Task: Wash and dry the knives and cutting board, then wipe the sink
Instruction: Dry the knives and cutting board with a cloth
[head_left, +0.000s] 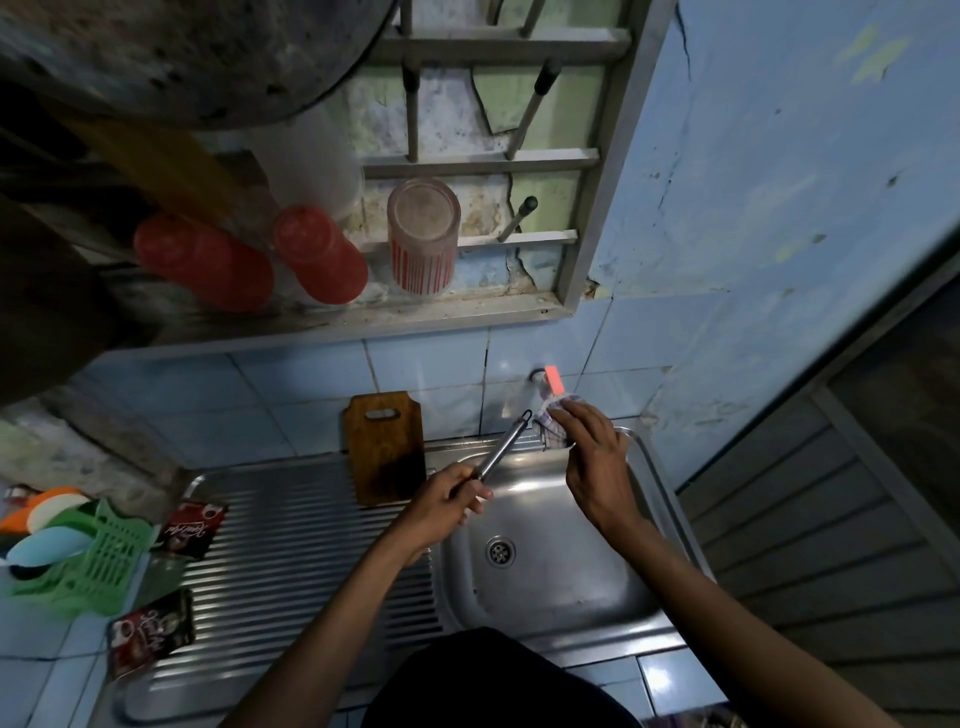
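My left hand (451, 498) grips a slim metal knife (503, 447) over the sink basin, its looped steel handle end pointing up and away toward the tap. The blade is hidden inside my hand. My right hand (589, 451) holds a checked cloth (551, 427) just below the wall tap (546, 379), next to the handle's loop. The wooden cutting board (385, 448) leans upright against the blue tiles, at the left back corner of the steel sink (550, 587).
The ribbed drainboard (291, 561) carries two dark red sachets (188, 527). A green plastic basket (96, 561) with utensils stands at far left. Upturned cups (423, 236) sit on a rack above. A grey slatted wall closes the right side.
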